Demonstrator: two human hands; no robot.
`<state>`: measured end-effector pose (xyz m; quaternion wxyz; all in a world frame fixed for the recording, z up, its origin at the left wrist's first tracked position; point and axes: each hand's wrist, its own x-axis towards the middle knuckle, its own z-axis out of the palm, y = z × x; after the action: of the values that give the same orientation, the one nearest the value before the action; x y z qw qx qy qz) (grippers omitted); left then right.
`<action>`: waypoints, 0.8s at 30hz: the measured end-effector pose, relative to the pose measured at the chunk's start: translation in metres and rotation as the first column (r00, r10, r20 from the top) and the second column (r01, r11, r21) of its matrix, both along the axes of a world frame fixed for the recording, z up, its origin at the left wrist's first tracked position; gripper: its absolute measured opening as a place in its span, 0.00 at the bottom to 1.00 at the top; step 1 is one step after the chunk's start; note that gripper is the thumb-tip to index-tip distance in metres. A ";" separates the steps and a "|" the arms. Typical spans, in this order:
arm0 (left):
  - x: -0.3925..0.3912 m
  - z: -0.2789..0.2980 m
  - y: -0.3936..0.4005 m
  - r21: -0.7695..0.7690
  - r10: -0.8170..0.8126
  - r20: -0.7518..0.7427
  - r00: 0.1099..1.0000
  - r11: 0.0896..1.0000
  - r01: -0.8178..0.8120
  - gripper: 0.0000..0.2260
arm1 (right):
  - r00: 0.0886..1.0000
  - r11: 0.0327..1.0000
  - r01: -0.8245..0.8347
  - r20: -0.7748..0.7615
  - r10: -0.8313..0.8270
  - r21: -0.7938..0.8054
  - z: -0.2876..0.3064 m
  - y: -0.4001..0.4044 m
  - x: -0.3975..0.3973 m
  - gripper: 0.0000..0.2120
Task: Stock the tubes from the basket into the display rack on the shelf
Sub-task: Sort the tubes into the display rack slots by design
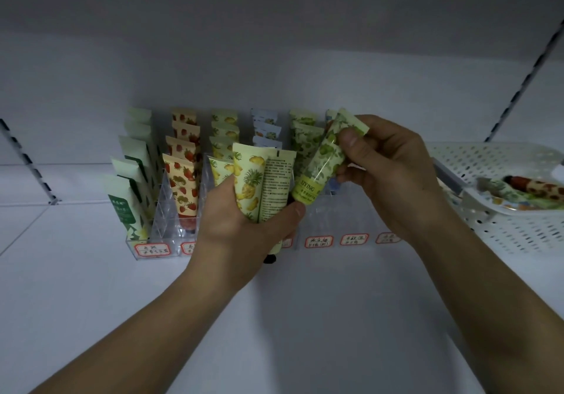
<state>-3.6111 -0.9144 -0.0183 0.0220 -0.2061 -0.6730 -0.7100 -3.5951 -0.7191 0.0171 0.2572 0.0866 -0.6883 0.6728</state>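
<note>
My left hand grips two pineapple-print tubes upright in front of the clear display rack. In my right hand, thumb and fingers pinch a green leaf-print tube near its crimped end. That tube slants down to the left, and its yellow-green band nearly meets the left hand's tubes. The rack's lanes hold rows of green, strawberry, pineapple, pale blue and leaf-print tubes. The white perforated basket stands on the shelf at the right, with a few tubes lying in it.
Red-bordered labels line the rack's front edge. The white shelf board spreads out below my forearms. Slotted metal uprights run up the back wall at the left and right.
</note>
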 end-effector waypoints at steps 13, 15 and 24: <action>0.007 0.008 0.000 0.116 0.091 -0.005 0.996 0.989 -0.090 0.02 | 0.922 0.851 0.385 -0.201 -0.332 0.359 -0.019 0.000 -0.011 0.08; 0.008 0.008 -0.001 0.141 0.083 -0.022 0.996 0.987 -0.079 0.05 | 0.919 0.817 0.393 -0.211 -0.333 0.423 -0.024 -0.003 -0.013 0.13; 0.004 0.007 -0.004 0.142 0.059 -0.040 0.997 0.988 -0.053 0.08 | 0.907 0.752 0.420 -0.230 -0.352 0.507 -0.014 -0.008 -0.025 0.09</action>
<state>-3.6070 -0.9181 -0.0112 0.0714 -0.2008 -0.6260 -0.7502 -3.6205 -0.7266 0.0027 0.3961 0.0523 -0.8370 0.3740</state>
